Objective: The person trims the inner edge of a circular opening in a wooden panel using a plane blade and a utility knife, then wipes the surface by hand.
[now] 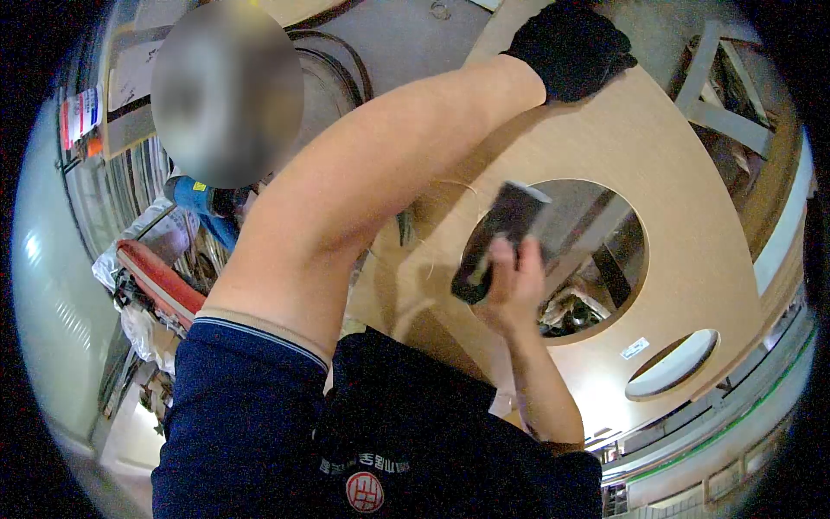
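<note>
At the far left, well apart from your hands, you have one red long-shaped item (pixel 160 277) with clear plastic (pixel 143 333) bunched beside it. Nearer the middle is one dark block (pixel 506 216), elongated and tilted, with a paler grey upper end and a small light mark near its lower end. It sits over the left rim of the large round hole (pixel 596 251). Your bare right hand (pixel 514 298) holds it, fingers blurred and laid along its face, palm below them. Around and under this you have one pale wooden panel (pixel 683 233), smooth and curved along its right edge. Your left hand (pixel 575 54), in one black glove, is at the panel's upper part; you cannot tell whether its fingers grip the edge or only rest there. Farther right, you have one white label (pixel 635 348) and one smaller oval hole (pixel 674 365), making two holes in total.
</note>
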The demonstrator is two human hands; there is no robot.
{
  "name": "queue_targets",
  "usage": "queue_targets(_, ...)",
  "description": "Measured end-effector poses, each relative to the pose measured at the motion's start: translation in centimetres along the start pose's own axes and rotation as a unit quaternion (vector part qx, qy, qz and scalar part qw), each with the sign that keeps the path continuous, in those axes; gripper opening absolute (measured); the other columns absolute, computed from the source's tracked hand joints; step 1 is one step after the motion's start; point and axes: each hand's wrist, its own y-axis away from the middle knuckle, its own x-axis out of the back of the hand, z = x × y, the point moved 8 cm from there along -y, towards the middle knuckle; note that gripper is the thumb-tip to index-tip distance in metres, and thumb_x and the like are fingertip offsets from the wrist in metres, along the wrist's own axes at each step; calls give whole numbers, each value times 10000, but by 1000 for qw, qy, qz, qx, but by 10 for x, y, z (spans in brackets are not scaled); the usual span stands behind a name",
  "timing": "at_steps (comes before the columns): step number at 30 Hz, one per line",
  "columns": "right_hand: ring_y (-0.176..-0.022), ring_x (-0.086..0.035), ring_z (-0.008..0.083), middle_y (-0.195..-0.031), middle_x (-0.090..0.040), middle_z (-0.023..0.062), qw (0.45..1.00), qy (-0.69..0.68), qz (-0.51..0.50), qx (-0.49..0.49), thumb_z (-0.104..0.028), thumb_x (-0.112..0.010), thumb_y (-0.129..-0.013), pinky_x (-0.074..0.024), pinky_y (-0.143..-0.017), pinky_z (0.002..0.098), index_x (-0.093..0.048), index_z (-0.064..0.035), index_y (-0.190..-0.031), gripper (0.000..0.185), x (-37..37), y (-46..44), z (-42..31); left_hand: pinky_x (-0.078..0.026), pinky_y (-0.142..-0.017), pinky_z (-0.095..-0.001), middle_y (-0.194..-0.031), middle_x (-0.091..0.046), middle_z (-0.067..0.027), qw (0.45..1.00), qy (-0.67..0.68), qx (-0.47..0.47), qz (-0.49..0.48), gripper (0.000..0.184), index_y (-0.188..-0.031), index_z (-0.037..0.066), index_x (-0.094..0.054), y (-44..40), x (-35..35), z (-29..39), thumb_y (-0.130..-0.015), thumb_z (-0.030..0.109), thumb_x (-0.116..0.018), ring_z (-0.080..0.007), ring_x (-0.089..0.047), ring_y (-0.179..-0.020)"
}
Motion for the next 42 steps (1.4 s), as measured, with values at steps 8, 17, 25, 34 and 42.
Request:
queue_targets(8,-888,-554,126,-976,-637,28,998,-65,-25,5,-240,-517,-1079,-473,-788,296,-585,-20,-1102,232,16,-40,0,-464,-836,-520,-895,-681,-197,999,28,12,18,268,-843,40,-674,-1,1,-5,-963,247,-553,-406,-626,-904)
queue_targets(17,-716,-696,335,-817,-694,199,998,52,26,26,-321,-644,-999,-527,-662,437,-609,-10,-1033,315,-9,-43,-5,-466,-827,-518,-867,-672,-198,999,37,12,32,248,-825,36,-659,2,3,-4,-952,233,-577,-405,-627,-887)
queue_targets(25,-656,-583,96,-735,-660,36,999,22,44,5,-270,-646,-1014,-492,-595,298,-589,-7,-979,271,-4,-48,-3,-480,-847,-513,-914,-685,-187,999,22,15,23,251,-878,49,-679,2,0,-9,-959,262,-575,-396,-638,-921)
queue_targets(34,-690,-647,257,-778,-661,157,994,108,21,28,-306,-642,-1005,-509,-650,402,-554,-11,-976,309,-11,-45,-8,-513,-827,-507,-913,-707,-162,999,7,25,24,272,-888,86,-711,4,-5,-12,-959,309,-573,-380,-666,-911)
queue_targets(42,-705,-658,469,-788,-656,257,989,149,-7,15,-334,-659,-984,-502,-615,515,-500,2,-947,373,-19,-53,-10,-543,-809,-502,-912,-727,-141,999,-17,27,18,294,-896,118,-740,3,-10,-12,-960,350,-571,-365,-691,-902)
